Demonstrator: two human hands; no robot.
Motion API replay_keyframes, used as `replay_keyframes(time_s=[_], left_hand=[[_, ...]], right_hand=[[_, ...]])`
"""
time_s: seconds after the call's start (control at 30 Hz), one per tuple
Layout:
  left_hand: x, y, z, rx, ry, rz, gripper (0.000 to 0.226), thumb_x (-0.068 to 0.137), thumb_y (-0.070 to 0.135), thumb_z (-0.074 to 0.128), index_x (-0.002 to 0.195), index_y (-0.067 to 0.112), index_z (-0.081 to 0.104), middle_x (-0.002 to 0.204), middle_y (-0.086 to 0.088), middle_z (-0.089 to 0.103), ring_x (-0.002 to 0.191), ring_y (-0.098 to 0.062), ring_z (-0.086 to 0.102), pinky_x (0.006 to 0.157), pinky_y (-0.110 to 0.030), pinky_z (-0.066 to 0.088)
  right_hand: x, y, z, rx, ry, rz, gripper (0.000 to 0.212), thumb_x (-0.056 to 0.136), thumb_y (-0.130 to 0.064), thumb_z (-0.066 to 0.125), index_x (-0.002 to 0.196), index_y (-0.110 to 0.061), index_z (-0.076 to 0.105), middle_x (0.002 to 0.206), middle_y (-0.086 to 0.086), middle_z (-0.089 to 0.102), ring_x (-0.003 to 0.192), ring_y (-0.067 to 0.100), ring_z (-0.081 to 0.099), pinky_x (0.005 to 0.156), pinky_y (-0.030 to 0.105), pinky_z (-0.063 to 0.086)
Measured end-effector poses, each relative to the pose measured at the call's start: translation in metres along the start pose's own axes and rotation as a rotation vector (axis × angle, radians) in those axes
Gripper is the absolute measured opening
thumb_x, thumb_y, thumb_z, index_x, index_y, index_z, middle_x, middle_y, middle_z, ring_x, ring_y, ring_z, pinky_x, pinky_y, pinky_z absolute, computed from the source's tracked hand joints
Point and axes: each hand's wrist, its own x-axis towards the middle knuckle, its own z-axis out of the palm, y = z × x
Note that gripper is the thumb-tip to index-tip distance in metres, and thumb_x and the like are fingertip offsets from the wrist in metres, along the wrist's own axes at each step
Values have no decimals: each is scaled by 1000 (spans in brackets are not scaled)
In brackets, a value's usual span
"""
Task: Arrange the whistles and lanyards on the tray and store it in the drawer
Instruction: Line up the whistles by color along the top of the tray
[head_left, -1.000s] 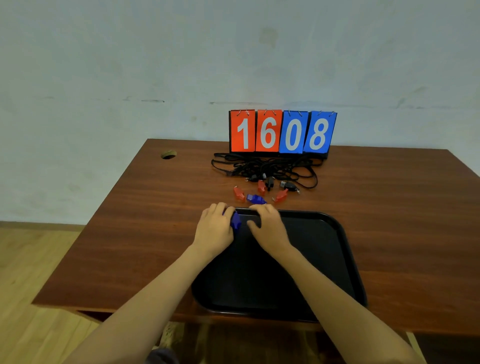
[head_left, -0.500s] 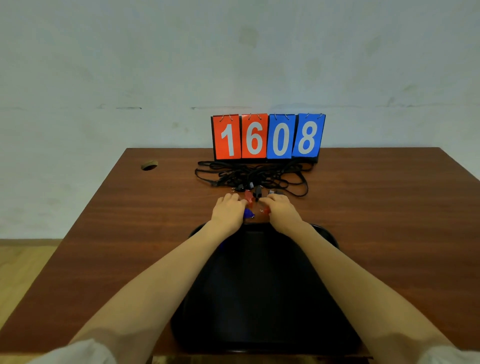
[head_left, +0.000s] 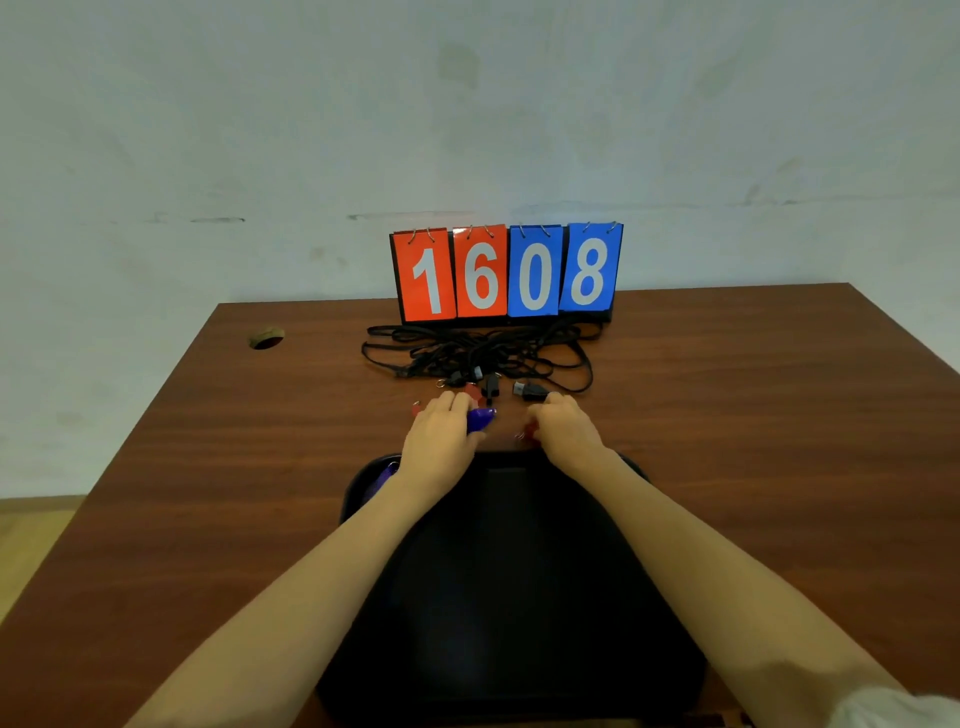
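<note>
Left hand (head_left: 440, 435) now clasping blue whistle (head_left: 480, 417), right hand (head_left: 563, 428) newly pinching red whistle (head_left: 529, 430), beyond tray (head_left: 358, 486).

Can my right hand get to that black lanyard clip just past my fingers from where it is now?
Probably yes. The right hand lies just short of the black clip, fingertips almost at it, with only bare table between. Nothing blocks it.

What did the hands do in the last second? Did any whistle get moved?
Both hands left the tray's far edge and reached out to the loose whistles. A blue whistle now lies in the tray's far-left corner. The left hand has closed on another blue whistle; the right hand covers a red one. The lanyard pile and scoreboard stayed put.
</note>
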Motion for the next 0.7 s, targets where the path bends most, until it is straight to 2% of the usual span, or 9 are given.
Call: replay_keyframes(time_s=[0.07, 0.13, 0.23, 0.37, 0.43, 0.53, 0.63, 0.7], left_hand=[[-17, 5, -6, -110, 43, -24, 32, 89, 28, 61, 114, 13, 50, 112, -3, 57, 102, -21, 54, 83, -28, 39], [-34, 8, -9, -163, 84, -41, 35, 89, 32, 60, 116, 12, 49, 108, -2, 60, 99, -21, 56, 82, -30, 39], [-59, 10, -8, -38, 110, -58, 31, 92, 40, 52, 108, 14, 51, 95, -1, 62, 91, -21, 57, 79, -31, 39], [-77, 9, -2, 194, 36, -113, 36, 94, 48, 42, 104, 15, 53, 99, 0, 63, 96, -20, 55, 85, -31, 38], [-83, 9, 3, 279, 27, -114, 39, 90, 49, 48, 102, 14, 59, 101, -1, 62, 100, -21, 55, 90, -34, 40], [-88, 11, 9, 351, 98, -90, 43, 81, 51, 59, 95, 11, 67, 97, -4, 62, 97, -25, 56, 85, -37, 44], [-88, 13, 13, 332, 26, -117, 54, 87, 58, 46, 110, 12, 60, 116, -5, 54, 113, -25, 45, 96, -37, 33], [-90, 11, 13, 303, 38, -118, 60, 85, 64, 43, 115, 14, 56, 119, -4, 52, 114, -24, 44, 97, -35, 32]], right_hand=[[-6, 0, -5, 14, 63, -14, 23, 93, -14, 51, 114, -11, 59, 116, 10, 49, 112, 28, 46, 86, 38, 44], [-15, -3, -15, 78, 204, -29, 27, 95, -20, 49, 120, -14, 58, 115, 9, 50, 107, 26, 48, 86, 36, 43], [-36, -13, -33, 256, 336, 2, 29, 97, -26, 47, 123, -17, 55, 117, 5, 49, 101, 21, 53, 83, 33, 48], [-65, -23, -32, 370, 344, 7, 30, 96, -26, 49, 123, -14, 54, 120, 3, 49, 97, 19, 58, 80, 29, 48], [-76, -25, -22, 398, 342, 14, 28, 95, -25, 52, 120, -12, 56, 116, 4, 54, 97, 21, 58, 80, 29, 46], [-92, -30, -9, 430, 385, -9, 25, 93, -22, 56, 114, -11, 59, 107, 5, 59, 93, 19, 61, 80, 28, 50], [-105, -34, -3, 466, 399, -17, 23, 91, -21, 59, 111, -12, 56, 99, 1, 60, 87, 16, 61, 76, 32, 54], [-110, -36, -3, 509, 366, 3, 17, 91, -20, 59, 105, -15, 51, 89, -5, 56, 78, 14, 60, 71, 34, 55]])
